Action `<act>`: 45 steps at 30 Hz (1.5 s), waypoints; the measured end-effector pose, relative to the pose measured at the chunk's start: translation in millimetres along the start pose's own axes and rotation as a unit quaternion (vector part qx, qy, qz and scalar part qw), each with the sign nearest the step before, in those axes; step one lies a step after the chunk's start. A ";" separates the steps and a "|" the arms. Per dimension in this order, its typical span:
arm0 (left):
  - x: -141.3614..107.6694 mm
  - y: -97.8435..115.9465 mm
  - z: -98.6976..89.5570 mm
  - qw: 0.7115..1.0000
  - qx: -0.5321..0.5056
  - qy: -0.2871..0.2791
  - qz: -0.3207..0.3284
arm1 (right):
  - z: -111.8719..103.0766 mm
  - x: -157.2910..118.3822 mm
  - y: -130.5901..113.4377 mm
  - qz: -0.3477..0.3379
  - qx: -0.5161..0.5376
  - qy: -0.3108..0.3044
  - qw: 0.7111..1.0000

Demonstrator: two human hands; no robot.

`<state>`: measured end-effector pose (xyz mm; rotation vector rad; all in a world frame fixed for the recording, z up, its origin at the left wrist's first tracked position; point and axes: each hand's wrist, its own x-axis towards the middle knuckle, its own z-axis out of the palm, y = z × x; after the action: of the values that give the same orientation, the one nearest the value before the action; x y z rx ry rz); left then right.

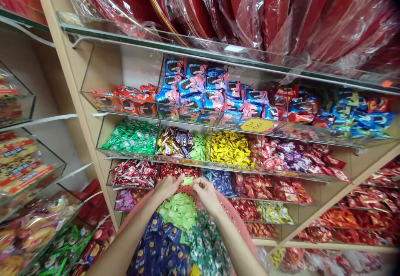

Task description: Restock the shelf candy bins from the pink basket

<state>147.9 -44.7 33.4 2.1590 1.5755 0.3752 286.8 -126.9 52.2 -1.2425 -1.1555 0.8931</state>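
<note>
Light green packet (187, 180) (a small, flat one) is held up level over the far rim of the pink basket (233, 212), between the two hands. The left hand (168, 187) pinches its left end, thumb and fingertips closed on it; the right hand (204, 189) has its fingers curled in, with thumb and forefinger closed at the right end.

Inside the basket, a heap of light green sweets (179, 210) lies at the far side, just below the hands. Dark blue packets (161, 242) fill the basket's near left part, and dark green packets (208, 240) its near right, with a bit of yellow wrapper (195, 270) at the bottom.

Beyond the basket stand glass-fronted shelves (181, 158) of sweets: green sweets (133, 136) up to its left, yellow sweets (230, 149) up to its right. Higher above the basket sit blue and pink biscuit packs (190, 85), near a yellow price tag (259, 124) (it seems to read 28). Topmost are red things in clear plastic (206, 9).
</note>
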 end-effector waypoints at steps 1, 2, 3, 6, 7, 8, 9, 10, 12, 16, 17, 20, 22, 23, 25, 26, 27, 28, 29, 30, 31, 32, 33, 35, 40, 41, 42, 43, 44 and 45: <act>-0.6 0.4 0.1 1.000 -0.001 -0.001 0.002 | -1.2 -0.8 4.7 0.002 -0.004 -0.001 1.000; -1.1 0.9 0.1 1.000 -0.002 0.000 0.002 | -2.6 -1.2 9.8 0.000 -0.018 0.002 1.000; -1.6 1.6 0.0 1.000 -0.003 0.000 0.001 | -4.3 -1.1 15.6 -0.006 -0.044 0.009 0.999; -2.7 4.0 -0.4 1.000 -0.013 -0.002 0.000 | -9.2 0.7 36.5 -0.021 -0.150 0.036 0.988; -2.8 4.7 -0.3 1.000 -0.015 -0.003 0.002 | -10.2 1.3 43.9 -0.016 -0.175 0.038 0.984; -2.7 5.4 0.0 1.000 -0.014 -0.004 0.003 | -10.5 1.7 50.8 -0.004 -0.187 0.033 0.982; -2.5 6.0 0.6 1.000 -0.011 -0.005 0.005 | -10.4 1.7 57.0 0.013 -0.188 0.024 0.982; -2.2 6.4 1.3 1.000 -0.008 -0.005 0.007 | -9.7 1.4 62.2 0.033 -0.180 0.014 0.983; -1.2 7.2 3.0 1.000 -0.003 -0.005 0.011 | -7.5 -0.6 69.9 0.067 -0.156 0.000 0.985; 1.2 8.0 6.3 1.000 -0.012 -0.013 0.017 | -4.3 -7.0 77.3 0.111 -0.136 -0.021 0.984; 1.8 8.1 7.1 1.000 -0.014 -0.016 0.013 | -4.2 -8.3 78.7 0.120 -0.138 -0.027 0.983; 3.9 8.2 9.3 1.000 -0.013 -0.020 0.006 | -4.4 -10.2 84.4 0.144 -0.159 -0.034 0.976; 5.3 8.3 10.5 1.000 -0.008 -0.020 0.005 | -4.4 -9.6 89.8 0.154 -0.189 -0.027 0.970; 6.0 8.4 11.0 1.000 -0.005 -0.019 0.005 | -4.2 -8.9 92.5 0.155 -0.206 -0.019 0.966; 7.3 8.7 11.8 1.000 0.003 -0.018 0.006 | -3.8 -7.3 97.5 0.156 -0.239 -0.003 0.958; 7.8 8.9 12.0 1.000 0.006 -0.016 0.008 | -3.7 -6.5 99.5 0.155 -0.252 0.003 0.955; 8.3 9.1 12.2 1.000 0.009 -0.014 0.010 | -3.7 -5.9 101.0 0.153 -0.262 0.008 0.953; 8.8 9.3 12.4 1.000 0.012 -0.013 0.012 | -3.7 -5.3 102.1 0.152 -0.269 0.009 0.951; 9.1 9.6 12.5 1.000 0.014 -0.011 0.015 | -3.9 -4.9 103.0 0.150 -0.274 0.009 0.950; 9.3 9.9 12.6 1.000 0.015 -0.011 0.017 | -4.1 -4.6 103.7 0.149 -0.276 0.009 0.949; 9.5 10.2 12.6 1.000 0.016 -0.012 0.020 | -4.3 -4.3 104.4 0.148 -0.277 0.009 0.950; 9.7 10.7 12.7 1.000 0.016 -0.012 0.022 | -4.6 -4.1 105.2 0.147 -0.275 0.008 0.950; 9.8 11.2 12.7 1.000 0.016 -0.011 0.023 | -4.7 -3.9 106.0 0.147 -0.273 0.007 0.951; 10.2 12.3 12.7 0.999 0.017 -0.011 0.026 | -4.7 -3.5 108.0 0.146 -0.267 0.003 0.953; 12.4 14.3 13.3 1.000 0.013 -0.019 0.019 | -3.6 -1.9 112.7 0.147 -0.256 -0.011 0.955; 12.7 14.4 13.4 1.000 0.010 -0.019 0.019 | -3.5 -1.5 113.5 0.146 -0.253 -0.015 0.956; 13.0 14.4 13.4 1.000 0.008 -0.019 0.020 | -3.4 -1.0 114.3 0.145 -0.250 -0.019 0.957; 13.2 14.4 13.3 1.000 0.006 -0.019 0.021 | -3.4 -0.6 115.0 0.143 -0.248 -0.022 0.958; 13.3 14.4 13.1 1.000 0.005 -0.021 0.020 | -3.5 -0.3 115.8 0.141 -0.246 -0.025 0.959; 13.4 14.5 12.8 1.000 0.004 -0.023 0.018 | -3.6 -0.1 116.6 0.138 -0.243 -0.027 0.960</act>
<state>170.1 -38.2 29.0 2.1887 1.5177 0.3293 300.2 -110.7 -62.5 -1.8239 -1.3123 0.8789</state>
